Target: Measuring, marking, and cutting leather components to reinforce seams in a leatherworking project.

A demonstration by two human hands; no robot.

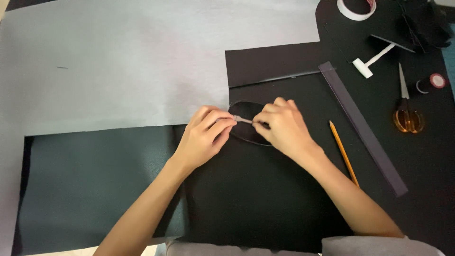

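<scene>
Black sheets cover the desk (265, 199), grey paper (118, 61) at ten o'clock. Left hand (204, 135) and right hand (282, 125) each pinch a small tape strip (244, 119) in their grip.

tape roll (356, 9) cut by top edge, oval piece (246, 135) partly hidden under hands

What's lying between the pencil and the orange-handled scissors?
In the head view, a long dark flat strip lies slantwise on the black sheet, between the pencil and the scissors.
</scene>
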